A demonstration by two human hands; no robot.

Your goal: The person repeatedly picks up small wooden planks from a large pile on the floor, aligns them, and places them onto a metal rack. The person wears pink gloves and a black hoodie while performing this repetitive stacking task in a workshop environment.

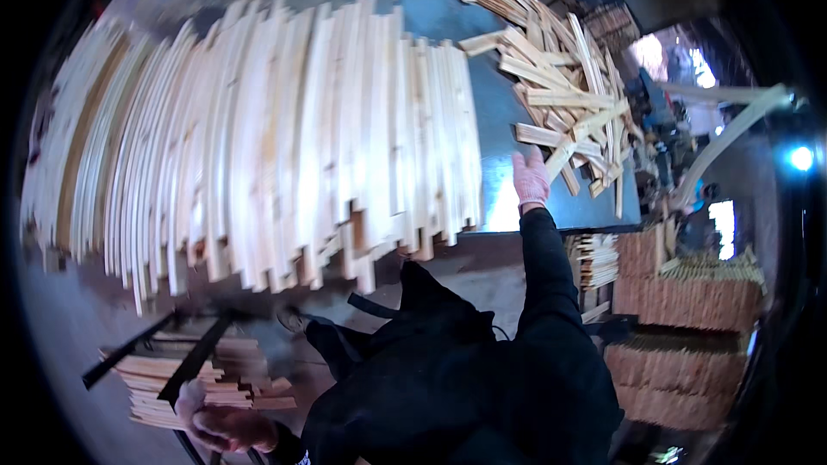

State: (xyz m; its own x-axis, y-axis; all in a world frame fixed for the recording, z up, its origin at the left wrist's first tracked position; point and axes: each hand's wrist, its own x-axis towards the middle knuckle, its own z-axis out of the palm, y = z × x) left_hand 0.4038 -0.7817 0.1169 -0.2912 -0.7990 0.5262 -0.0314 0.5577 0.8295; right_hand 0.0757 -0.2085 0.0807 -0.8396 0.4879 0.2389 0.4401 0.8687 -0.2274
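Observation:
My right hand [531,179], in a pale pink glove, reaches over the blue-grey tabletop [495,120]. Its fingers are stretched out, and nothing shows in them. Just beyond the fingertips lies a jumbled pile of short wooden slats [573,99]; I cannot tell whether they touch. Low on the left is my left hand [211,420], blurred, beside a black metal frame [200,360] and a stack of wooden slats [172,379]. What its fingers do is unclear. Long pale wooden strips [284,138] lie side by side in a broad row across the table's left and middle.
Stacked wooden pieces [680,301] stand in large blocks at the right, beyond the table's near corner. A smaller stack of slats [597,260] sits near my right forearm. The strips' uneven ends jut past the table's near edge. A bright lamp [801,158] glows far right.

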